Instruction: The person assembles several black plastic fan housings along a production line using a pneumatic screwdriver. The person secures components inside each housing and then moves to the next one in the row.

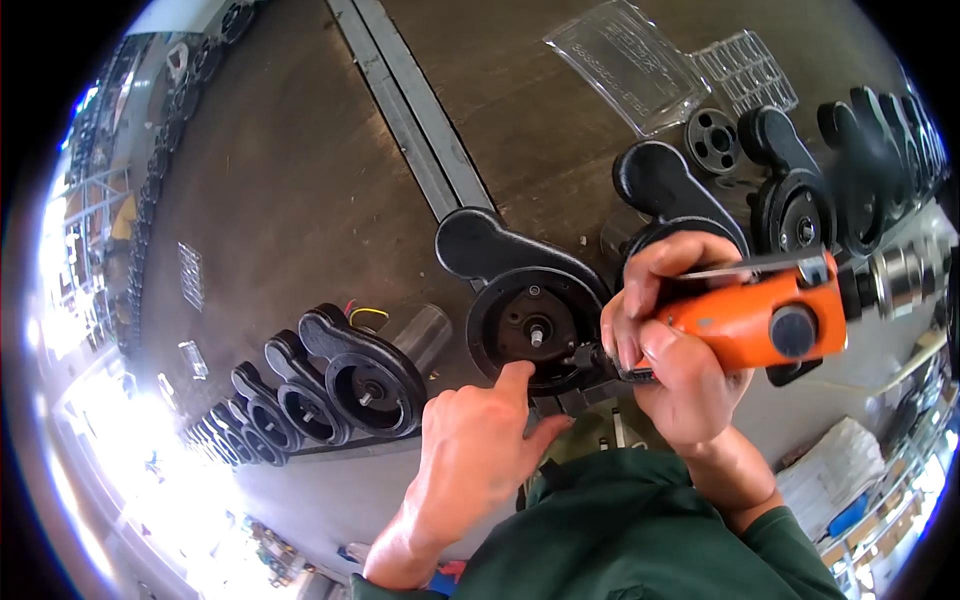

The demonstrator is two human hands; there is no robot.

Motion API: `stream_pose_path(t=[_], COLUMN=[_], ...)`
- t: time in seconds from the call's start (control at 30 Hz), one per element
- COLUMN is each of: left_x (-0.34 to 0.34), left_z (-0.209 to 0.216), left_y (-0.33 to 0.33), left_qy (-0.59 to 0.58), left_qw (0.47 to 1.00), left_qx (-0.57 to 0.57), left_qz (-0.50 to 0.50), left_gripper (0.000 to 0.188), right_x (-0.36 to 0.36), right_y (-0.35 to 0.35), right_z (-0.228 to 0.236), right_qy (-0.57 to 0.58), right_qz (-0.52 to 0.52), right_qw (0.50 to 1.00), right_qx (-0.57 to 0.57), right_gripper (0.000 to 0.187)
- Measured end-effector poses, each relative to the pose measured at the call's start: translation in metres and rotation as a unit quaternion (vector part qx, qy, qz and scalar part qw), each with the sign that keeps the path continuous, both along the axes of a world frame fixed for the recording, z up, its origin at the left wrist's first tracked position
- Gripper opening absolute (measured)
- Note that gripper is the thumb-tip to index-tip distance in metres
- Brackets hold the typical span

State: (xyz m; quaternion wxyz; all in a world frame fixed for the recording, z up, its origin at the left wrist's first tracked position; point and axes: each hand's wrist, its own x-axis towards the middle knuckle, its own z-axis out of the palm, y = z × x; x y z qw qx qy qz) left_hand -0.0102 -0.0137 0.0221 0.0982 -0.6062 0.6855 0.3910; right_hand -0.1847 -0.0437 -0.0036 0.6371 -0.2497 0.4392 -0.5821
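A black cast housing [478, 245] with a rounded arm and a round opening lies before me. A threaded shaft stands up in the middle of its opening. My right hand [675, 345] grips an orange power tool [750, 320] with a silver chuck-like end [897, 283] turned to the right. Below that hand, a slim black piece [588, 355] reaches over the housing's rim; where it joins the tool is hidden. My left hand [475, 425] appears to hold nothing, thumb spread, with its index fingertip at the near rim; its other fingers are partly hidden.
Similar housings [375, 395] line the table's near edge to the left, and more [800, 215] stand on the right. A metal cylinder [425, 330] with coloured wires sits left of centre. Clear plastic trays [640, 65], a holed disc [712, 140] and metal rails [405, 110] lie farther back.
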Motion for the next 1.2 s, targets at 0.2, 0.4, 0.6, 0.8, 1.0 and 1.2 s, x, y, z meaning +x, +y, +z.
stream_pose_path(t=[0.2, 0.4, 0.6, 0.8, 1.0, 1.2], left_x=[0.013, 0.026, 0.034, 0.043, 0.042, 0.043], left_z=[0.001, -0.007, -0.013, -0.02, -0.019, -0.019], left_y=[-0.004, 0.0, -0.006, -0.014, -0.011, -0.014], left_qy=[0.02, 0.1, 0.156, 0.191, 0.173, 0.168], left_qw=[0.999, 0.994, 0.988, 0.98, 0.985, 0.984], left_qx=[0.005, 0.032, 0.021, 0.048, 0.019, 0.052], left_qz=[-0.041, 0.005, -0.007, 0.01, 0.0, -0.008], left_gripper=[0.038, 0.048, 0.041, 0.047, 0.045, 0.046], right_x=[0.011, 0.023, 0.007, 0.002, 0.021, 0.024], right_y=[-0.021, -0.015, -0.009, -0.031, -0.029, -0.008], right_z=[0.002, -0.002, -0.01, -0.001, 0.005, 0.004], right_qy=[0.106, 0.102, 0.009, 0.048, 0.085, 0.063], right_qz=[0.143, 0.159, 0.07, 0.1, 0.139, 0.136], right_qw=[0.984, 0.98, 0.997, 0.993, 0.98, 0.984], right_qx=[0.018, 0.061, -0.012, 0.032, 0.111, 0.094], right_gripper=[0.037, 0.038, 0.04, 0.041, 0.047, 0.042])
